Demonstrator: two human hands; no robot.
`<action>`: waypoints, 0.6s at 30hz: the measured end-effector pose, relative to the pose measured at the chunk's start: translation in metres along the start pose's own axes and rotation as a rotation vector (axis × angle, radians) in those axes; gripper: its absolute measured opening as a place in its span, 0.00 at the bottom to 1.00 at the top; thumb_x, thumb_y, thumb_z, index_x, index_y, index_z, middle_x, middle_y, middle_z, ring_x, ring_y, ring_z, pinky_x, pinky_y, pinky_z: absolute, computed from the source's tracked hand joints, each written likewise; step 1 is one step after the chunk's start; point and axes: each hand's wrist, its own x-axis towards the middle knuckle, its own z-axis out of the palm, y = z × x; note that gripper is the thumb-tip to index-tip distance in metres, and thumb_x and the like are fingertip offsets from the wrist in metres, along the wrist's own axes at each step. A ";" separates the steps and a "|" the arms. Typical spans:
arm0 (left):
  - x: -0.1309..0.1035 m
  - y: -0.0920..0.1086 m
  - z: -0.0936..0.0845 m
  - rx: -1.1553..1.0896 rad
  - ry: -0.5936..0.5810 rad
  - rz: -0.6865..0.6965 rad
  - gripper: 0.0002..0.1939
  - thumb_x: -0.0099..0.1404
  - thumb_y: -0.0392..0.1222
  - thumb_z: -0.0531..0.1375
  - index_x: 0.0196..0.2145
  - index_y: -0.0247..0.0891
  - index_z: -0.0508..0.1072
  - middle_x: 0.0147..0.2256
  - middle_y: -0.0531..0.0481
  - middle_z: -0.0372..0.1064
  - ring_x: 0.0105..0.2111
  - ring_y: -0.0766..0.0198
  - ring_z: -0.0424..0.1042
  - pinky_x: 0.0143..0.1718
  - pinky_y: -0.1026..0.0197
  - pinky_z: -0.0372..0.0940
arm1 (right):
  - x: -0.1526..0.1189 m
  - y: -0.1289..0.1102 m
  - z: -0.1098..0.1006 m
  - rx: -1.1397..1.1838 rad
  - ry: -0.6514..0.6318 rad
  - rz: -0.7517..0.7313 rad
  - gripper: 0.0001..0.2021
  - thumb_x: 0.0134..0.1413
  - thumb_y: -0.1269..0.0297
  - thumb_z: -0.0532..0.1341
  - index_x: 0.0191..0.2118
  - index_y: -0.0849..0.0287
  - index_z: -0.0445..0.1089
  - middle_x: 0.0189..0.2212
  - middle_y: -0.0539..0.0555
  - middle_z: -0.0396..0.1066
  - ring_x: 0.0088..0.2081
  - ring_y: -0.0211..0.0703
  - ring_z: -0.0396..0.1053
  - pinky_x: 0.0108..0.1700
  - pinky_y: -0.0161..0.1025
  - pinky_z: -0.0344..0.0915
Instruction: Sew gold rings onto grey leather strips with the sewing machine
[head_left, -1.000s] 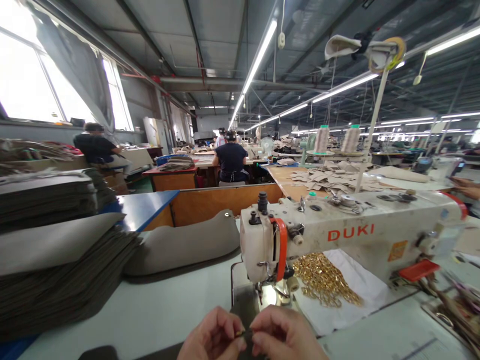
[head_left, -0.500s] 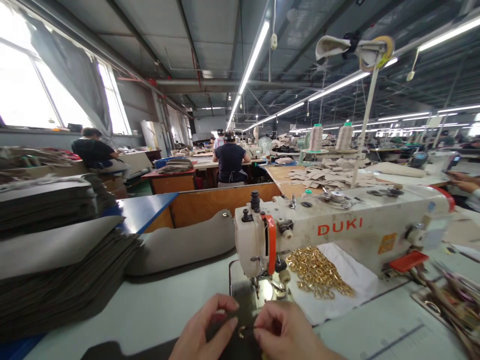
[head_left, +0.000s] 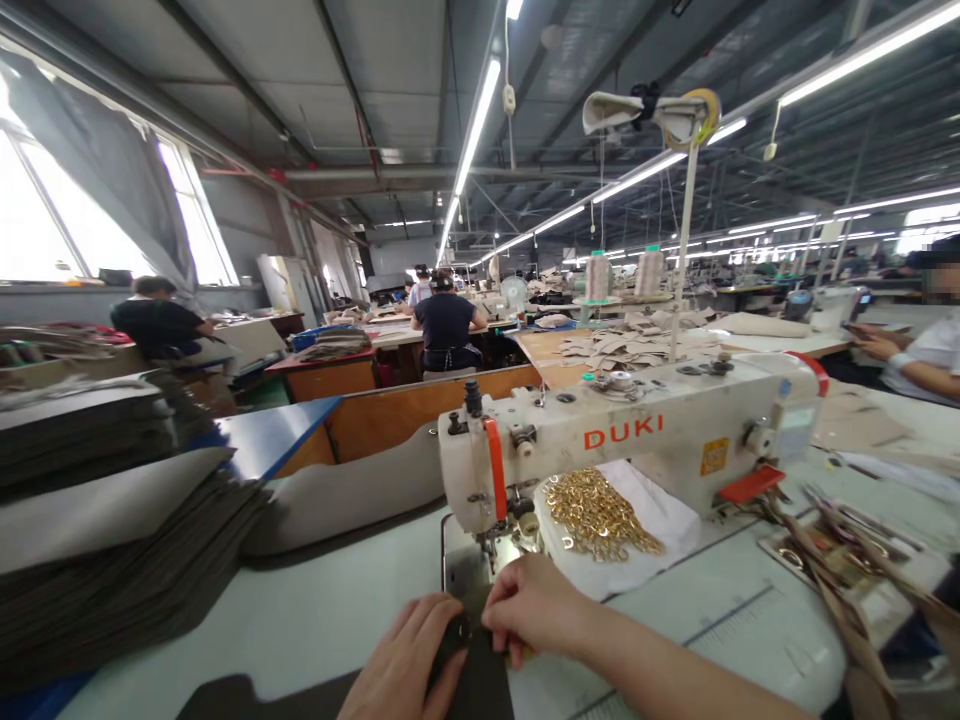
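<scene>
The left hand (head_left: 409, 655) has loosened its pinch and now rests on the dark gray panel (head_left: 489, 685); the gold ring (head_left: 463, 629) sits at its fingers. The right hand (head_left: 534, 608) reaches further forward. More of a co-worker (head_left: 931, 345) shows, well right of the fingers.

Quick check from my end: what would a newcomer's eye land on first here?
Probably the white DUKI sewing machine with its orange-red trim, right of centre, and the glittering heap of gold-coloured rings on white cloth beneath its arm. Next, the left hand and right hand at the dark piece, bottom centre, and the thick stack of dark sheets at far left.
</scene>
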 end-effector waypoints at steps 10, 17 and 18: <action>0.021 0.015 0.008 0.031 0.008 0.151 0.11 0.63 0.30 0.52 0.29 0.42 0.69 0.28 0.52 0.73 0.29 0.61 0.74 0.31 0.63 0.71 | 0.003 -0.007 -0.003 -0.195 -0.022 0.016 0.13 0.41 0.75 0.57 0.12 0.57 0.62 0.09 0.46 0.63 0.13 0.36 0.64 0.17 0.30 0.60; 0.024 0.019 0.013 0.012 -0.012 0.126 0.12 0.60 0.28 0.50 0.28 0.40 0.70 0.27 0.51 0.72 0.29 0.61 0.73 0.32 0.61 0.70 | 0.008 -0.004 -0.007 -0.425 0.023 -0.120 0.11 0.43 0.74 0.59 0.15 0.57 0.67 0.12 0.47 0.67 0.17 0.39 0.68 0.21 0.31 0.63; 0.024 0.019 0.012 0.005 -0.017 0.118 0.12 0.60 0.28 0.50 0.28 0.40 0.70 0.27 0.50 0.72 0.30 0.60 0.73 0.33 0.61 0.70 | 0.007 -0.003 -0.009 -0.470 0.053 -0.154 0.10 0.43 0.74 0.60 0.17 0.57 0.69 0.13 0.48 0.68 0.19 0.40 0.69 0.23 0.32 0.63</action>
